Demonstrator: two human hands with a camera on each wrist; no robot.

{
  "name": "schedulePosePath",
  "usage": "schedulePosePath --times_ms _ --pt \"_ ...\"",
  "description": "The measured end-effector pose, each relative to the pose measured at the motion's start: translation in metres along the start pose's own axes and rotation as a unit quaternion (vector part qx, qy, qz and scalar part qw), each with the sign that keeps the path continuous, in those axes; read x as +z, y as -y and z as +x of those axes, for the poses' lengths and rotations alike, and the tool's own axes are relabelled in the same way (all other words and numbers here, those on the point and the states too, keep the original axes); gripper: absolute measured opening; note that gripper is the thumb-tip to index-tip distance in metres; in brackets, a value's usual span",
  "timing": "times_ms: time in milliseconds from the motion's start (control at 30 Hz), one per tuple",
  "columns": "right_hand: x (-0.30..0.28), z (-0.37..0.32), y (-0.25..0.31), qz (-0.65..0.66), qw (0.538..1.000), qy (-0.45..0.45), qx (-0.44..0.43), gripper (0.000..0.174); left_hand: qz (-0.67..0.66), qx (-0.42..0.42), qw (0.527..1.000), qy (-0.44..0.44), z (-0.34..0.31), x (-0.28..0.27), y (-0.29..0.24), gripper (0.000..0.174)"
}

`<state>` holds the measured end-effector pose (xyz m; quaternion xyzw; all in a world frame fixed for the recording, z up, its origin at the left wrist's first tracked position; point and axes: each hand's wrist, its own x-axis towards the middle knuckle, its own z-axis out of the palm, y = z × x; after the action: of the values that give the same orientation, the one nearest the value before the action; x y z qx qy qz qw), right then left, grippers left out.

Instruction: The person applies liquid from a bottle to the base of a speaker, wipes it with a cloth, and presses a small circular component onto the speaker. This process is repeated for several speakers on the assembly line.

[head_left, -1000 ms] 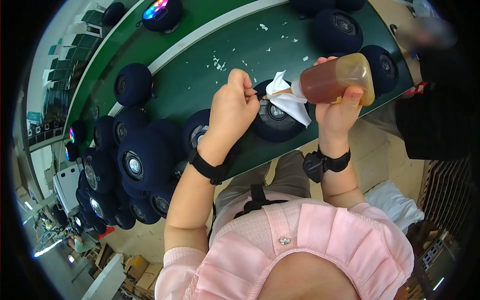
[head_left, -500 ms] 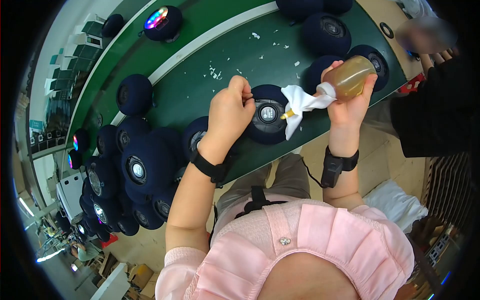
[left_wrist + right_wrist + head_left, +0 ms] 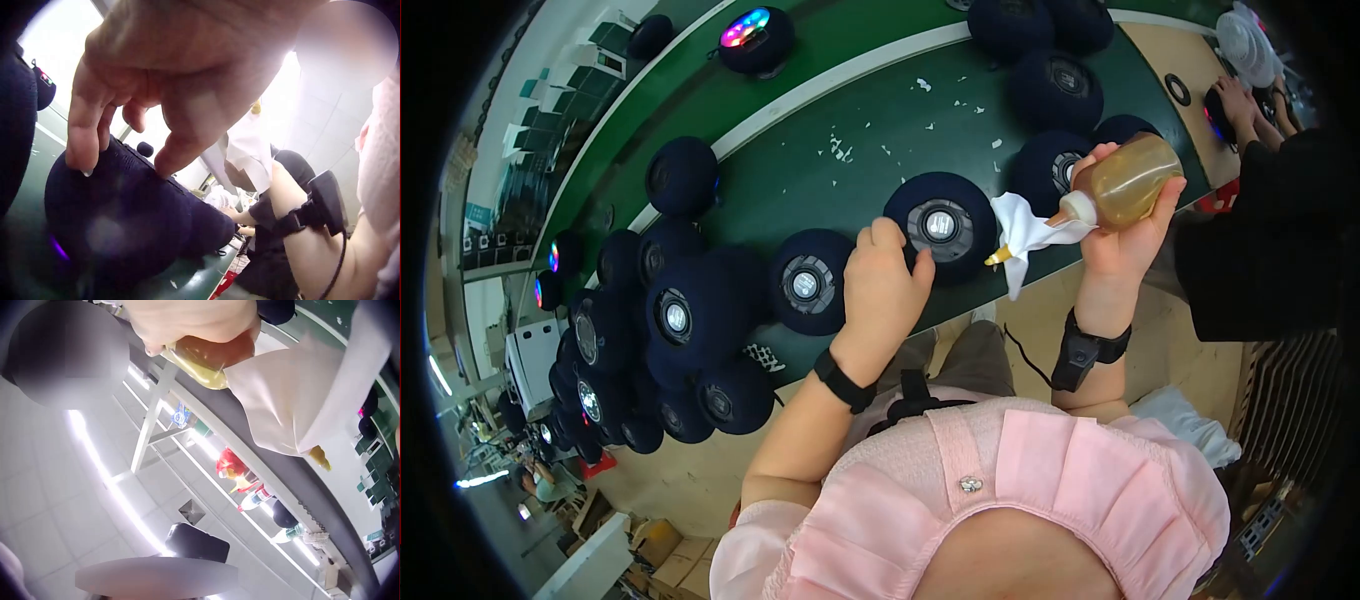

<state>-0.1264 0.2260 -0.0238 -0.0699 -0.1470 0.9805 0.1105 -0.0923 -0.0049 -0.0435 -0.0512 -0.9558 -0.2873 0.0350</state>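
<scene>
My right hand (image 3: 1128,228) grips a squeeze bottle (image 3: 1135,180) of amber liquid, tilted nozzle-down to the left. White cloth (image 3: 1025,232) wraps the nozzle, leaving its yellow tip (image 3: 998,256) exposed just beyond the right edge of a round dark-blue speaker (image 3: 960,190). That speaker lies on the green table with its ringed panel and silver centre facing up. Over its lower-left side is my left hand (image 3: 887,285), fingers loosely bent and thumb spread apart. In the left wrist view, the fingertips (image 3: 82,159) are right at the speaker (image 3: 125,212), with a small pale speck on one.
Another speaker (image 3: 807,283) sits left of my left hand, and a pile of them (image 3: 675,318) fills the table's left end. More stand at the back right (image 3: 1055,90). White scraps (image 3: 840,150) litter the green tabletop (image 3: 800,190). A dark-clothed person (image 3: 1250,240) works at the right.
The bottle and its nozzle have moved right, from above the speaker to beyond its right edge. My left hand has loosened from a pinch and spread at the speaker's lower-left side.
</scene>
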Motion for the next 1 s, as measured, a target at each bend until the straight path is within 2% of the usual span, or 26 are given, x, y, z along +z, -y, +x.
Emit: schedulePosePath --times_ms 33,133,233,300,533,600,633,767,1000 --pt "-0.003 0.001 -0.002 0.001 1.000 0.001 0.004 0.054 -0.007 0.004 0.999 -0.031 0.003 0.002 0.001 0.029" --pt "-0.008 0.006 -0.007 -0.016 1.000 0.012 -0.007 0.056 -0.007 -0.032 0.999 -0.042 0.017 0.007 -0.001 0.026" --pt "-0.004 0.010 -0.015 -0.116 0.990 -0.043 -0.075 0.057 0.034 -0.029 0.997 -0.055 0.026 0.008 -0.005 0.025" --pt "-0.003 0.014 -0.018 -0.119 0.990 -0.033 -0.074 0.056 0.066 0.001 0.995 -0.075 0.028 0.010 -0.002 0.024" --pt "-0.001 0.026 -0.032 -0.158 0.985 0.014 -0.068 0.059 0.086 0.015 0.992 -0.090 0.030 0.013 0.004 0.024" --pt "-0.005 0.033 -0.041 -0.188 0.978 0.049 -0.072 0.059 -0.059 -0.072 0.994 -0.064 0.032 0.006 0.005 0.024" --pt "-0.006 0.034 -0.046 -0.203 0.973 0.061 -0.089 0.059 -0.073 -0.085 0.992 -0.056 0.032 0.004 0.004 0.024" --pt "-0.004 0.036 -0.063 -0.238 0.957 0.113 -0.120 0.056 -0.086 -0.086 0.991 -0.060 0.031 0.005 0.004 0.024" --pt "-0.012 0.042 -0.076 -0.250 0.954 0.118 -0.116 0.053 -0.116 -0.087 0.988 -0.055 0.031 0.005 0.006 0.024"
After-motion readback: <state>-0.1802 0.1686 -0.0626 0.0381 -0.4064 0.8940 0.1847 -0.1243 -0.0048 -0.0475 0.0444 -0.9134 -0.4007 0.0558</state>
